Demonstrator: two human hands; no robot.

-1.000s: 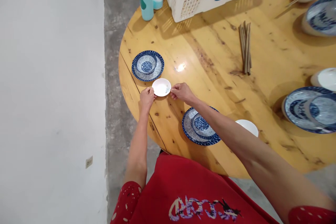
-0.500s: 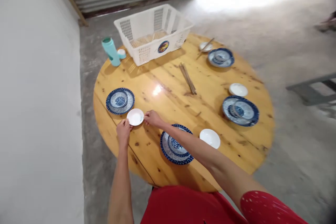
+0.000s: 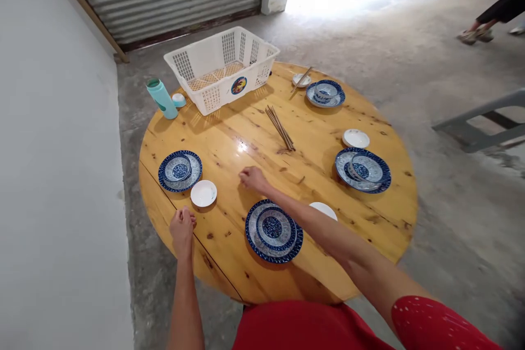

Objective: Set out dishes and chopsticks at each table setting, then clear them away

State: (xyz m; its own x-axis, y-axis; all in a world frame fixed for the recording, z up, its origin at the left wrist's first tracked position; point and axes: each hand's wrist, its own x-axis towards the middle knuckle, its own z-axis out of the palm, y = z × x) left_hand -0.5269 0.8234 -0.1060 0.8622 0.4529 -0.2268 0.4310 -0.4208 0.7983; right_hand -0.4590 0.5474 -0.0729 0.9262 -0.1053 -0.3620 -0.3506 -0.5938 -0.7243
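Observation:
A small white dish (image 3: 203, 193) rests on the round wooden table (image 3: 229, 229), close beside a blue-patterned plate (image 3: 192, 178) with a bowl (image 3: 178, 169) on it. My left hand (image 3: 182, 224) is just below the dish, apart from it, its fingers curled around nothing. Over the middle of the table, my right hand (image 3: 253, 179) is also empty with fingers closed. Under that forearm, another plate (image 3: 255, 243) carries a bowl (image 3: 272, 227); a second white dish (image 3: 324, 209) is partly hidden by the arm. Nearest ahead of my right hand lie several chopsticks (image 3: 280, 128).
At the back stands a white plastic basket (image 3: 221, 93), with a turquoise bottle (image 3: 162, 99) and its cap (image 3: 179, 100) to its left. Plates (image 3: 383, 178) with bowls and white dishes (image 3: 356, 138) line the right side. A grey stool (image 3: 479, 123) and a person's legs (image 3: 492, 16) are beyond.
Both hands have let go of the small white dish, which now rests on the table. The left hand has drawn back toward me; the right has moved to the right. The view has shifted.

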